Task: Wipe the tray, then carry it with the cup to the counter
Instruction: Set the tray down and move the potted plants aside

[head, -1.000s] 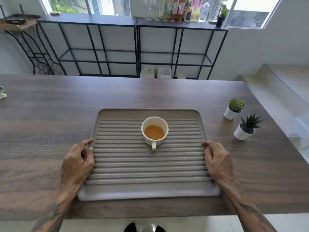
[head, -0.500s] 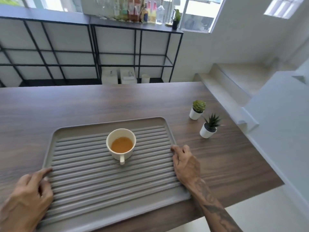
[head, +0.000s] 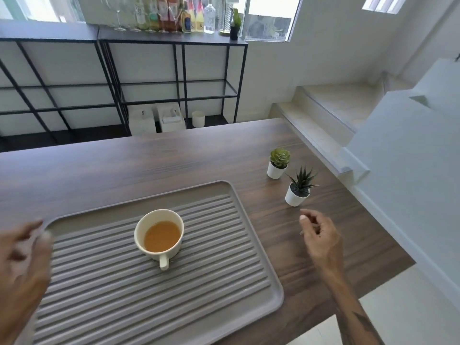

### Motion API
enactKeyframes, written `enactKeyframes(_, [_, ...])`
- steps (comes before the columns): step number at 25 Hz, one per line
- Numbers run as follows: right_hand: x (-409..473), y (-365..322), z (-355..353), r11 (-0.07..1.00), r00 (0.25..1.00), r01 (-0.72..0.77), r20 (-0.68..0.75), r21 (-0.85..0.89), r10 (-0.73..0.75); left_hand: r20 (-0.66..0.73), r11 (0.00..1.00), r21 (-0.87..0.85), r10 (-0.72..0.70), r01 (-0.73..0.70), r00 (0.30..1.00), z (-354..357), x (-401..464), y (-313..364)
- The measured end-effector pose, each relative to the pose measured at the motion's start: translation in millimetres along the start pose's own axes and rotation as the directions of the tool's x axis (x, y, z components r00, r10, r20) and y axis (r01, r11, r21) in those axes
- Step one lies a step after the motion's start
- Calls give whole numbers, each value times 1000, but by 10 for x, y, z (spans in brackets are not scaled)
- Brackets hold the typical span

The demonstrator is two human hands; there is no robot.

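A grey ribbed tray (head: pixel 251 257) lies flat on a dark wood counter (head: pixel 154 160), its near edge close to the counter's front edge. On the tray's ribs, a little past its middle, a cream cup (head: pixel 159 236) stands upright, part filled with an orange-brown drink, its handle turned toward the camera. At the tray's near-left corner the left hand (head: pixel 21 267) hovers, blurred, fingers spread and loose, its grip released and nothing in it; whether it touches the tray's rim cannot be told. Right of the tray and clear of its rim, the right hand (head: pixel 321 235) floats above the counter, fingers curled loosely, grip empty, a tattooed forearm trailing down to the frame's lower edge. Beyond that hand, off the tray's far-right corner, two small plants in white pots (head: pixel 297 192) stand close together on the counter, the rounder one (head: pixel 277 165) farther back. Past the counter's far edge, black metal shelving (head: pixel 179 66) runs along the white wall, bottles and glasses (head: pixel 174 13) lined up on top below a window. Pale steps (head: pixel 331 115) rise at far right.
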State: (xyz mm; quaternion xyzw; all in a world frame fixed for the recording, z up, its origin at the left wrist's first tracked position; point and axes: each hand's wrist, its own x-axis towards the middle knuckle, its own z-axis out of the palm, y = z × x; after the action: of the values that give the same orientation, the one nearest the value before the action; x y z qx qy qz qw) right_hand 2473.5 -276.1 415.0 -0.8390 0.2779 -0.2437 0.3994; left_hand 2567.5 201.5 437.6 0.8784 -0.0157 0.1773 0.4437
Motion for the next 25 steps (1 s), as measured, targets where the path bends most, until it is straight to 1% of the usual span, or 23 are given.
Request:
enactKeyframes(1, [105,24,-33,999,999,-33,-21,-9,32,-43,1000,1,17,-17,999,85,106,248])
enactKeyframes(2, [211,47,-54,998,998,-57,-28,-17,56,-22,992,46,119,-118,993,219,242,575])
enactKeyframes(3, [318,74,-60,997,997,-72,-17,-25,71,14,960,55,274,-275,962,394,390,924])
enactKeyframes(4, [429,107,-54,996,997,-83,8,-28,83,84,911,24,408,-411,909,656,539,1255])
enactKeyframes(5, [532,132,-26,996,995,-89,43,-24,90,187,874,-27,480,-484,857,952,662,1612])
enactKeyframes(6, [621,160,17,996,992,-90,84,-16,91,319,874,-70,476,-481,819,1291,758,1928])
enactKeyframes(7, [694,187,74,996,988,-89,125,-2,89,453,894,-79,427,-442,782,1660,837,2115])
enactKeyframes(8, [742,207,135,996,983,-90,159,21,86,583,914,-28,344,-405,736,2030,900,2254])
enactKeyframes(9, [782,228,196,995,980,-93,183,46,83,685,921,57,244,-385,686,2391,931,2353])
enactKeyframes(10, [808,254,256,994,980,-87,187,60,74,751,925,129,144,-357,644,2721,930,2388])
enactKeyframes(11, [820,289,312,996,984,-69,169,56,59,788,930,167,73,-326,611,3002,910,2389])
enactKeyframes(12, [823,326,359,998,989,-51,138,44,45,805,943,171,34,-286,592,3233,879,2363])
enactKeyframes(14, [811,386,405,999,997,-27,70,34,25,808,967,142,11,-212,589,3586,824,2259])
enactKeyframes(17, [799,401,444,1000,1000,29,-4,-7,-29,763,987,27,81,-156,642,3850,810,2137])
enactKeyframes(20, [807,389,458,998,996,61,-68,8,-60,718,992,-86,129,-98,684,3946,819,2104])
enactKeyframes(25, [825,391,478,996,993,88,-84,-3,-88,693,987,-148,153,-69,704,3976,850,2044])
